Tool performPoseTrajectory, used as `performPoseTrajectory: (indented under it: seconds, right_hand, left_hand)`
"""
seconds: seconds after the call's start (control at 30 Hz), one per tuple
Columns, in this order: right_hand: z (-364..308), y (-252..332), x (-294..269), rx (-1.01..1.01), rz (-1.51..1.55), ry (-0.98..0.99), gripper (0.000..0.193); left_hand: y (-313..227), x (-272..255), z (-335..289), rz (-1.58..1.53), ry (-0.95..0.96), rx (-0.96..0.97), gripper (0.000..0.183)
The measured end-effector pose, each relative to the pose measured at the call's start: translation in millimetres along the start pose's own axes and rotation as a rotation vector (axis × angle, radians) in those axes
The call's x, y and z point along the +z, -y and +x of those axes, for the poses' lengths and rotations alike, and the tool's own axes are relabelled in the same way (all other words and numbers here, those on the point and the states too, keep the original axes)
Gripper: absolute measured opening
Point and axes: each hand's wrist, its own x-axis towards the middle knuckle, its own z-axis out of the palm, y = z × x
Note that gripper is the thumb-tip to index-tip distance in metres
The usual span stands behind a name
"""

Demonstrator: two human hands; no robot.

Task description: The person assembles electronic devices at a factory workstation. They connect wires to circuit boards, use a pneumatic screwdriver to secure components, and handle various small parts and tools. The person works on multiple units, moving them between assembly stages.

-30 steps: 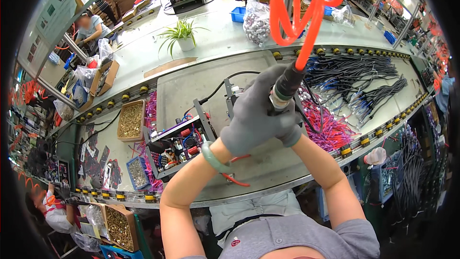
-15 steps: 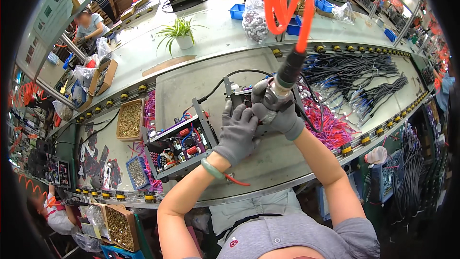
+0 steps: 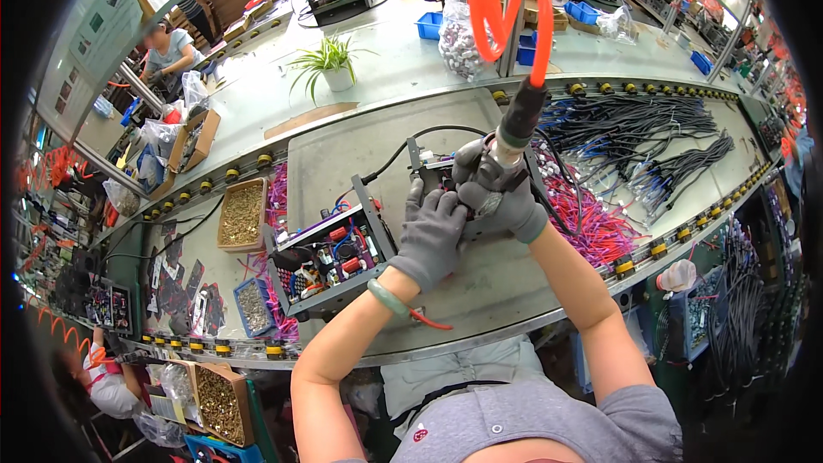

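Note:
My gloved right hand [image 3: 506, 201] is closed around an air screwdriver [image 3: 519, 124], which stands nearly upright over a black metal case [image 3: 484, 225]. An orange coiled hose [image 3: 544, 21] runs up from the tool's top. My gloved left hand [image 3: 429, 236] grips the same case beside the tool, with its fingers bent over the near side. The screwdriver's tip and the spot under it are hidden by my fingers. Left of my left hand lies an open metal case with circuit parts [image 3: 339, 253], joined to a black cable [image 3: 399, 159].
Pink and purple wires [image 3: 587, 214] and black cables [image 3: 634, 124] lie to the right. On the left are a box of brass-coloured parts [image 3: 243, 213] and a blue tray of small parts [image 3: 254, 307]. Beyond the rollers stands a potted plant [image 3: 337, 77]. Other people work farther off.
The whole view has shifted slightly, with the bench sitting a little farther right. Both hands keep their places on the case, and the screwdriver stays upright in my right hand.

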Motion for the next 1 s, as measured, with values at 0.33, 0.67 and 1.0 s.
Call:
performPoseTrajectory:
  seconds: [0.33, 0.67, 1.0]
  right_hand:
    - [32, 57, 5, -0.104, 0.039, -0.169, 0.027]
    - [57, -2, -22, -0.02, 0.161, -0.558, 0.02]
    - [30, 21, -2, 0.051, 0.196, -0.437, 0.025]
  left_hand:
    - [6, -10, 15, -0.021, -0.119, -0.143, 0.114]
    - [-4, -20, 27, 0.066, 0.123, -0.181, 0.11]
    - [-9, -32, 24, 0.023, 0.191, -0.244, 0.106]
